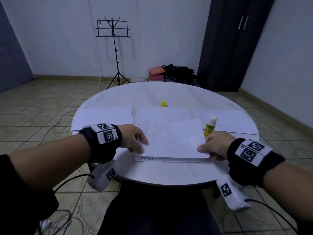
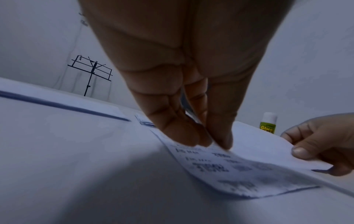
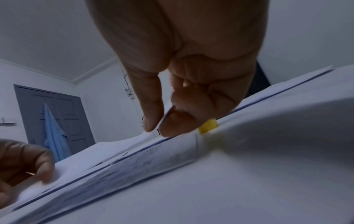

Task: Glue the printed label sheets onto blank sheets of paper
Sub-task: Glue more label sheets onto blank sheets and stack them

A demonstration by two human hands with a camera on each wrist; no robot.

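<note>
On the round white table a printed label sheet lies flat, only its near edge showing lettering. Just above it hangs a white sheet, its upper face blank. My left hand pinches this sheet's left edge, and my right hand pinches its near right corner. In the left wrist view my left hand pinches the upper sheet over the printed sheet. In the right wrist view my right hand pinches the sheet edge above the printed sheet. An uncapped glue stick stands just beyond my right hand.
Three paper stacks lie across the table: left, centre, right. A yellow cap stands behind the centre stack. Beyond the table are a music stand, bags and a dark cabinet. Cables trail on the floor at left.
</note>
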